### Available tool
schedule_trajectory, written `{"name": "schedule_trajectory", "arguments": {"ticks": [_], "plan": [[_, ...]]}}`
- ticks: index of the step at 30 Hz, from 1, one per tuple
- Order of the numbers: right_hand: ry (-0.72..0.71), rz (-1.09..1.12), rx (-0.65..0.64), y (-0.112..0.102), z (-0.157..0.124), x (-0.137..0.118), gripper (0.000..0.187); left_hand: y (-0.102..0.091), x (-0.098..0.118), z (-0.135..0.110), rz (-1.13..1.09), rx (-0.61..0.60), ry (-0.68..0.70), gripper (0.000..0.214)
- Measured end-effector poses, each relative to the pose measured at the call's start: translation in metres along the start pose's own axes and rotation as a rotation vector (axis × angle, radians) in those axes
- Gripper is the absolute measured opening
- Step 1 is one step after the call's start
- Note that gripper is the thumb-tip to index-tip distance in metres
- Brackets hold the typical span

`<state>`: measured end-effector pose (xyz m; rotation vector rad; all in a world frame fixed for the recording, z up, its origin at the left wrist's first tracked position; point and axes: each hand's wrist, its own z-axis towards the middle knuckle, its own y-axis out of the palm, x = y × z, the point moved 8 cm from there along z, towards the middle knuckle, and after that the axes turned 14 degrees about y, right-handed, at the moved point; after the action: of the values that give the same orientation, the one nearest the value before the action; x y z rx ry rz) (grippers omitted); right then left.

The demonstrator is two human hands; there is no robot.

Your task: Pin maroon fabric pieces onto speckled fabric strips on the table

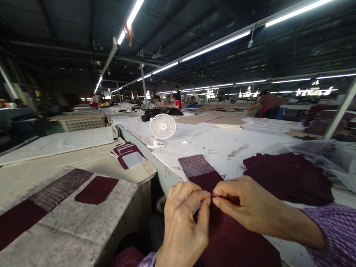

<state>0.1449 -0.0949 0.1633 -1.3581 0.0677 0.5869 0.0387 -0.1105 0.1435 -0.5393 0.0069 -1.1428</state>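
Left hand (184, 220): thumb and forefinger brought together at the tips, pinching what looks to me like a tiny edge of the maroon panel (237, 244).
Right hand (249, 202): comes in from 4 o'clock, thumb and forefinger narrowed to a pinch just beside my left fingertips; the bit between them is too small to make out.
Maroon panel: directly under my hands, plain part toward 5 o'clock, speckled band (196, 165) between 11 and 12 on the white counter (225, 137); whether it runs as one piece behind my fingers, I cannot tell.
Step in hand: fine two-handed fingertip work on one small spot, I judge.
Next move: calls, I think, for a light, even pinch from both sides, since a hard tug might pull the cloth askew.
Crate (85, 124): far off at 10 o'clock, slat-sided, with a flat cover on top, so its contents are hidden from me.
Clear plastic (355, 163): loose and crumpled at 3 o'clock, beside a maroon pile (289, 177); whether it is a bag or a sheet, I cannot tell.
Small maroon piece (97, 189): at 9 o'clock, flat on a mottled grey sheet (89, 224).
White fan (162, 126): standing at 11 o'clock.
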Motion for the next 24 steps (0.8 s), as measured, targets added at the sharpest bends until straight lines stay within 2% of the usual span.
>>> {"name": "schedule_trajectory", "arguments": {"ticks": [6,13,19,24], "plan": [[-0.029,-0.072,-0.017,0.003,0.000,-0.002,0.022,0.003,-0.001,0.000,0.053,-0.047,0.001,0.017],[-0.077,-0.222,0.007,0.015,-0.001,0.004,0.022,0.012,0.003,-0.003,0.165,-0.088,0.095,0.019],[-0.079,-0.240,0.005,0.018,-0.003,0.006,0.020,0.018,0.002,-0.005,0.182,-0.060,0.102,0.019],[-0.073,-0.186,0.003,0.016,-0.002,0.004,0.022,0.014,0.001,-0.006,0.153,0.019,0.066,0.018]]}}
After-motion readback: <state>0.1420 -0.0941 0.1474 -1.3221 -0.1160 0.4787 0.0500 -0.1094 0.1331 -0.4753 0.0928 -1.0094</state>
